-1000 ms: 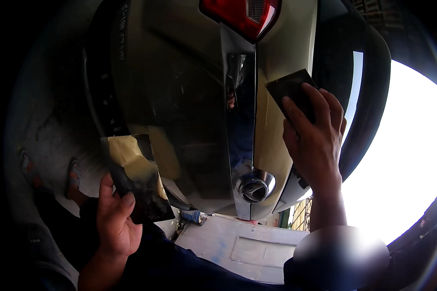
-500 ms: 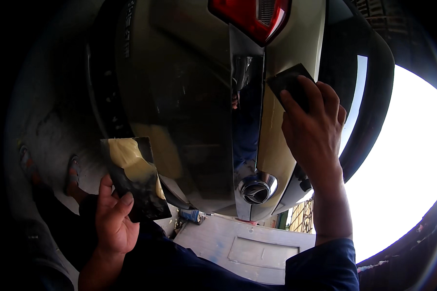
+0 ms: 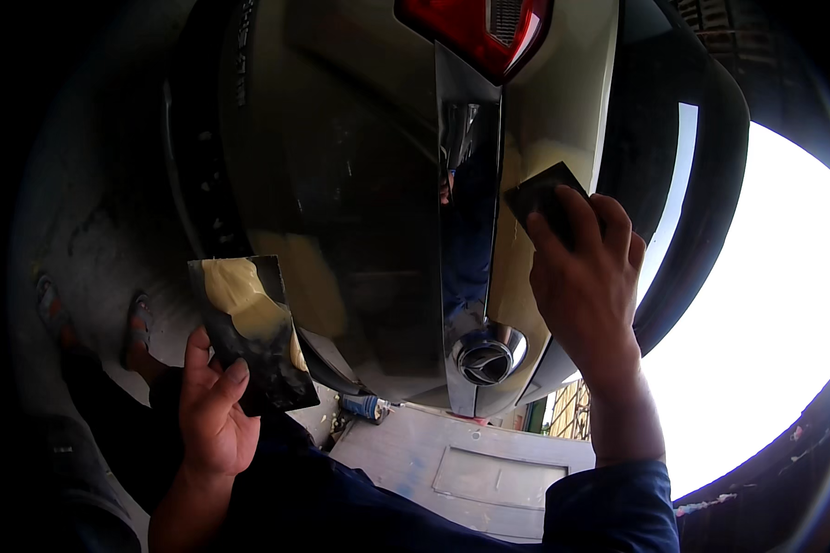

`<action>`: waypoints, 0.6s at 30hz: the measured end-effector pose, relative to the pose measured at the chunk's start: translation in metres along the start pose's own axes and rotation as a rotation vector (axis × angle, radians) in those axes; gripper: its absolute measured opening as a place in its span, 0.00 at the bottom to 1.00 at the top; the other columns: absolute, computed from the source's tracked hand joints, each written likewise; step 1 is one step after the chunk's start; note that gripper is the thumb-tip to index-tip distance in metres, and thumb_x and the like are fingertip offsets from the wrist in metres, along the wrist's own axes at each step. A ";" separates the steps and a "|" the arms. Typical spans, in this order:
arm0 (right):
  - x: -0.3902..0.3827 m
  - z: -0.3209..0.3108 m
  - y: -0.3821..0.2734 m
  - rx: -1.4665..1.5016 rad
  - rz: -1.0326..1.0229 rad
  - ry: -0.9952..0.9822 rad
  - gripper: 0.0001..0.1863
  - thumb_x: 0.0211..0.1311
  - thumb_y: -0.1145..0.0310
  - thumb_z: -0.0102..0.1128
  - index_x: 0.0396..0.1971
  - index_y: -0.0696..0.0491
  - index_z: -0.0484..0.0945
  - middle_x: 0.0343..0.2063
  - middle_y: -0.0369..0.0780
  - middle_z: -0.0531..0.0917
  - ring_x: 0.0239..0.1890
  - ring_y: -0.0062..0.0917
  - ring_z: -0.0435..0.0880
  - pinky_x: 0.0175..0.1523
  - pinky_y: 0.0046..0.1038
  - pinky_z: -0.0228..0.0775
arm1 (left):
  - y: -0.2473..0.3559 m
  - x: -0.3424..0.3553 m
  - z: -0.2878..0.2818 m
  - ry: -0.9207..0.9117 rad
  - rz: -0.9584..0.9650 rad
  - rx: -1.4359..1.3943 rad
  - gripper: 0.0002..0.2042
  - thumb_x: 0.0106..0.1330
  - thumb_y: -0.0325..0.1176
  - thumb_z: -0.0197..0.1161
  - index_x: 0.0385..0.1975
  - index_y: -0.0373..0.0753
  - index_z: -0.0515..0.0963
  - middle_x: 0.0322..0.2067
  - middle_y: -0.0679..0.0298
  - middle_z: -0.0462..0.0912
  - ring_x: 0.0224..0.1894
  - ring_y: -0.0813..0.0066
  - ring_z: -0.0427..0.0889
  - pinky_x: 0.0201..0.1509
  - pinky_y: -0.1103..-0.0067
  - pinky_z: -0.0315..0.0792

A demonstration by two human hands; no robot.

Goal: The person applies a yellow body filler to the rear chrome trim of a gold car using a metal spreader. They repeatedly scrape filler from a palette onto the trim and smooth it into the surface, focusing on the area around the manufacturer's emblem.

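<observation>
My left hand [image 3: 217, 410] grips a black rectangular board [image 3: 272, 378] between thumb and fingers. Pale yellow putty [image 3: 235, 290] lies thick over its upper part, with more along one edge. In my right hand [image 3: 586, 276] is a flat black spreader [image 3: 546, 195], its edge against the gold-beige body panel [image 3: 563, 92] of a car. A pale yellow smear [image 3: 553, 155] shows on that panel just above the spreader. Left of the panel runs a shiny chrome strip [image 3: 470, 240], ending near a round emblem [image 3: 486, 361]. My fingers hide part of the spreader.
The red tail light [image 3: 475, 37] sits above the chrome strip. Another pale yellow patch [image 3: 309, 286] marks the darker panel behind the board. A dark rear window [image 3: 655, 138] borders the right. Below are a white panelled surface [image 3: 387, 452] and a blue-labelled can [image 3: 364, 407].
My right hand has drawn the spreader down along the panel, uncovering the pale smear above it. My left hand and the board have shifted slightly up and left.
</observation>
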State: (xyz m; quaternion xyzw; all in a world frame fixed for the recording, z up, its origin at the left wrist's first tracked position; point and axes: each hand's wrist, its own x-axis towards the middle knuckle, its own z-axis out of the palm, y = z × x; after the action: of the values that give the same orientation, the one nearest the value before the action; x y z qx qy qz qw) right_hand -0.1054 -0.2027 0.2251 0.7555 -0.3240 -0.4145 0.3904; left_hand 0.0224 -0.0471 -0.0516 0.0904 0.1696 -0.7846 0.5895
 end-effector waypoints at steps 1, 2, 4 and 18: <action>-0.002 0.000 -0.001 -0.005 -0.004 -0.003 0.21 0.40 0.73 0.63 0.40 0.47 0.79 0.51 0.36 0.70 0.56 0.35 0.62 0.50 0.34 0.58 | 0.000 0.000 0.000 0.002 0.000 0.001 0.26 0.62 0.23 0.49 0.62 0.38 0.55 0.58 0.57 0.66 0.60 0.67 0.65 0.65 0.70 0.59; -0.003 -0.001 -0.002 0.005 0.010 -0.017 0.19 0.42 0.73 0.63 0.40 0.46 0.79 0.51 0.36 0.71 0.56 0.35 0.63 0.51 0.35 0.58 | 0.000 -0.001 -0.001 0.005 0.000 0.001 0.26 0.62 0.23 0.49 0.62 0.38 0.56 0.57 0.57 0.66 0.60 0.67 0.65 0.65 0.70 0.59; -0.004 -0.006 -0.005 0.024 0.037 -0.047 0.17 0.46 0.73 0.63 0.40 0.45 0.79 0.52 0.37 0.71 0.56 0.36 0.64 0.53 0.36 0.59 | 0.001 -0.001 -0.001 0.017 0.001 0.007 0.26 0.62 0.23 0.49 0.61 0.38 0.56 0.57 0.57 0.66 0.60 0.67 0.66 0.65 0.70 0.59; -0.027 -0.001 -0.010 0.008 0.023 -0.097 0.21 0.40 0.73 0.63 0.41 0.46 0.79 0.52 0.37 0.70 0.56 0.36 0.63 0.53 0.34 0.57 | 0.005 0.001 0.003 0.009 -0.022 0.013 0.25 0.62 0.23 0.49 0.61 0.38 0.56 0.57 0.57 0.66 0.60 0.67 0.66 0.65 0.70 0.59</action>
State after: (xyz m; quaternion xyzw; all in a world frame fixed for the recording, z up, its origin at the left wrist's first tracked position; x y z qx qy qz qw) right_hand -0.1150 -0.1758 0.2265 0.7324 -0.3528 -0.4447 0.3759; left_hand 0.0271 -0.0506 -0.0502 0.0959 0.1679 -0.7916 0.5796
